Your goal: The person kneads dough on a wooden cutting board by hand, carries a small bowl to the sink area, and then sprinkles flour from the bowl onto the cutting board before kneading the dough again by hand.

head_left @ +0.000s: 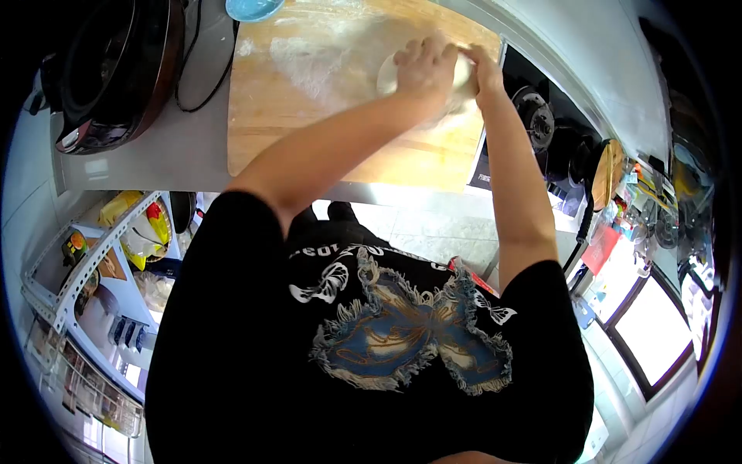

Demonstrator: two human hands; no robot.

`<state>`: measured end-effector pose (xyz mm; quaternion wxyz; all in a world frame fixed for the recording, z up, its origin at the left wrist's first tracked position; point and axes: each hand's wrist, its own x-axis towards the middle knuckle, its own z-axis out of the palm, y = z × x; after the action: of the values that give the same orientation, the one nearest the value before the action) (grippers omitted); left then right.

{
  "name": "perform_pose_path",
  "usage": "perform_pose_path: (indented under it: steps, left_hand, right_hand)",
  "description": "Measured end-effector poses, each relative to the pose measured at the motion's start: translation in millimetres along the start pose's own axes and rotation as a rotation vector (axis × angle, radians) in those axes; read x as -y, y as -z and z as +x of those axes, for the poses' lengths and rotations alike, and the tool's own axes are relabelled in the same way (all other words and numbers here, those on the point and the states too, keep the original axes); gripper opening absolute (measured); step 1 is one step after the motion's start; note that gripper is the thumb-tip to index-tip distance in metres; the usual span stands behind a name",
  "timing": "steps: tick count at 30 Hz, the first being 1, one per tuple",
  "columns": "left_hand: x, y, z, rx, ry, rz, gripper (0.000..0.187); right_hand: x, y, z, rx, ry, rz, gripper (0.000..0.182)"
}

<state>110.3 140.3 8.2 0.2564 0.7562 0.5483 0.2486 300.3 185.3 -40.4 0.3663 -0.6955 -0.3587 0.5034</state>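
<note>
A pale lump of dough lies near the right side of a floured wooden board. My left hand rests on top of the dough, its fingers bent over it and slightly apart. At the dough's right edge is my right hand, with its fingers curled against the side. Part of the dough is hidden under my hands. White flour is spread over the board to the left of the dough.
A blue bowl sits at the board's top left. Farther left are a dark appliance and a black cord. A stove with dark pans stands to the right. Below left is a white shelf rack.
</note>
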Motion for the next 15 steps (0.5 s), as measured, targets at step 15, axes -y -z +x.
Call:
perform_pose_path:
  steps: [15]
  left_hand:
    - [76, 4, -67, 0.112, -0.057, -0.073, 0.098]
  right_hand:
    - [-40, -88, -115, -0.549, 0.765, -0.913, 0.037]
